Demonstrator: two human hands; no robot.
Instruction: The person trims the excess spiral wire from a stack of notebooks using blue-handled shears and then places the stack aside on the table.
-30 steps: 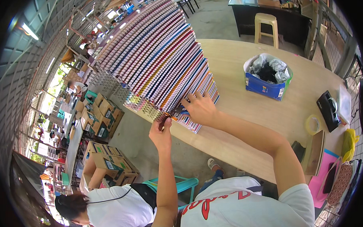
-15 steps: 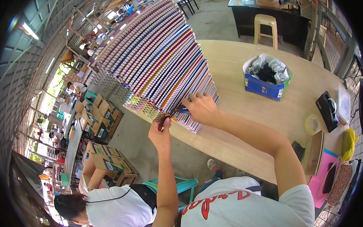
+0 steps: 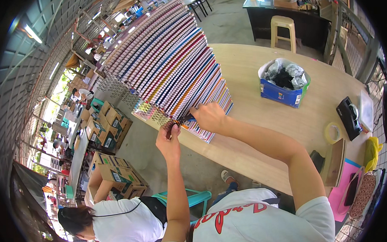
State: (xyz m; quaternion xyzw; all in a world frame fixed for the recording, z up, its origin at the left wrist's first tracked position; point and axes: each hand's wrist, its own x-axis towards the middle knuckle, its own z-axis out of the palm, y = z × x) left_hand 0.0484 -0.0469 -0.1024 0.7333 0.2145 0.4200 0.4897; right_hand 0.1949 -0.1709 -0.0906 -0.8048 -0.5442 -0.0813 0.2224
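Observation:
A tall, leaning stack of wire-bound notebooks (image 3: 170,58) stands on the table's left side, spiral bindings toward me. Loose wire ends (image 3: 128,95) stick out in rows from its left face. At the stack's lower near corner, my left hand (image 3: 168,142) pinches the ends of some of the wire coils. My right hand (image 3: 209,117) is closed round a dark, pliers-like tool (image 3: 186,118) against the bindings. The tool's tip points at my left fingertips, close to the coils; its jaws are too small to make out.
On the wooden table (image 3: 250,149) are a blue box (image 3: 282,90) with dark scraps, a tape roll (image 3: 332,132) and a black case (image 3: 349,117). A person in a white shirt (image 3: 124,223) sits at my left. Cardboard boxes (image 3: 114,173) and a stool (image 3: 283,30) stand beyond.
My right hand has shifted slightly left and down with the tool, nearer my left fingers. My left hand has moved a little left, still pinching at the wire ends.

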